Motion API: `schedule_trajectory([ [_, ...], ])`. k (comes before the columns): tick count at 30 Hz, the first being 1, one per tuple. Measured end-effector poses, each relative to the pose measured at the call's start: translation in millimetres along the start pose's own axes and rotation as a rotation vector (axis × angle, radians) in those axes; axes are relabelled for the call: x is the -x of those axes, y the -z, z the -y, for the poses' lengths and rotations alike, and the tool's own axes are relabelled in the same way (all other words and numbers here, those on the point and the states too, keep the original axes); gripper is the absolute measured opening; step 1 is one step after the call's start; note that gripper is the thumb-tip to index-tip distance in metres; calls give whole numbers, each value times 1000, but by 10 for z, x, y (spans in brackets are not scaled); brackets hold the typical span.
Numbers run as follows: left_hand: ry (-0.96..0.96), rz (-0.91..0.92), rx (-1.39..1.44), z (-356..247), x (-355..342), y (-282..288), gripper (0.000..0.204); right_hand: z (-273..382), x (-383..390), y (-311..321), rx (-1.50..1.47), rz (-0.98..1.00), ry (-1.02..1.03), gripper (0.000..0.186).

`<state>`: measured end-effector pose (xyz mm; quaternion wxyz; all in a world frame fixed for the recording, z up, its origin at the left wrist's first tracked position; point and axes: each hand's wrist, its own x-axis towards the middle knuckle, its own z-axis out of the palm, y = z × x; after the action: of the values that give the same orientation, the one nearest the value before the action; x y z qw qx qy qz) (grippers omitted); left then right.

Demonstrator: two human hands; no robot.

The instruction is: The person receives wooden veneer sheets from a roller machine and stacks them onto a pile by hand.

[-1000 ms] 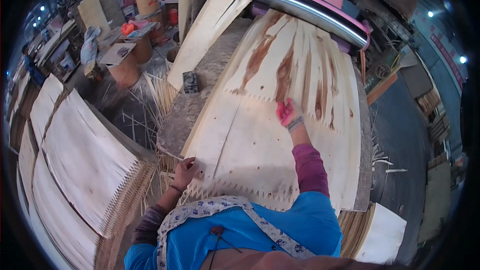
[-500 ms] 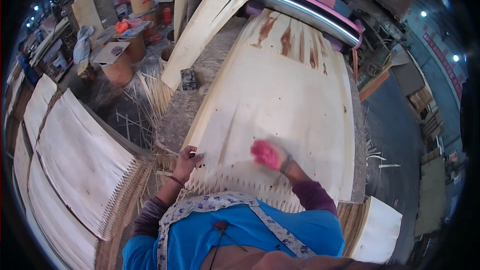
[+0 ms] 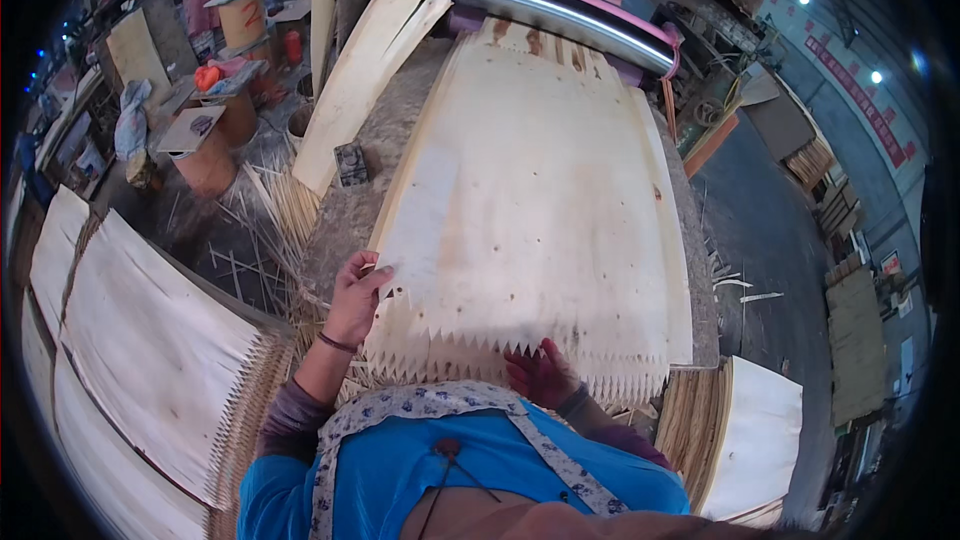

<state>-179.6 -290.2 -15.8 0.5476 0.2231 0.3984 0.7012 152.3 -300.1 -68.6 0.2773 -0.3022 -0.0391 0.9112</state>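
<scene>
pinched by left hand (image 3: pixel 352 300) and right hand (image 3: pixel 545 376), a pale sheet (image 3: pixel 530 210) lies before the roller (image 3: pixel 560 16), a stained sheet (image 3: pixel 535 42) seemingly mostly through.

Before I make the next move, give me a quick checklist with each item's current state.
1. Left hand at the left edge of the broad, pale wooden veneer sheet: ok.
2. Right hand at the sheet's near, zigzag-cut edge: ok.
3. Firm grip by the right hand: cannot tell; its fingers are shadowed and partly hidden.
4. Near edges of the layers flush: not ok; more than one row of teeth shows.
5. Small, dark, rectangular block off the sheet: ok; it lies apart, to the left.
6. Both hands away from the long, shiny metal roller: ok; it is at the far end.
</scene>
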Motion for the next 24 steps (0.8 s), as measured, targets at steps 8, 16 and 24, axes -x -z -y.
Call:
schedule_trajectory([
  [8,207,-187,-161,284,4,527,23,375,-552,73,99,92,134,35],
  [16,229,-284,-232,544,143,688,26,1302,-1534,9,76,-234,331,26],
  [24,211,-324,-501,760,262,719,26,2208,-2300,-379,18,-255,397,23],
])
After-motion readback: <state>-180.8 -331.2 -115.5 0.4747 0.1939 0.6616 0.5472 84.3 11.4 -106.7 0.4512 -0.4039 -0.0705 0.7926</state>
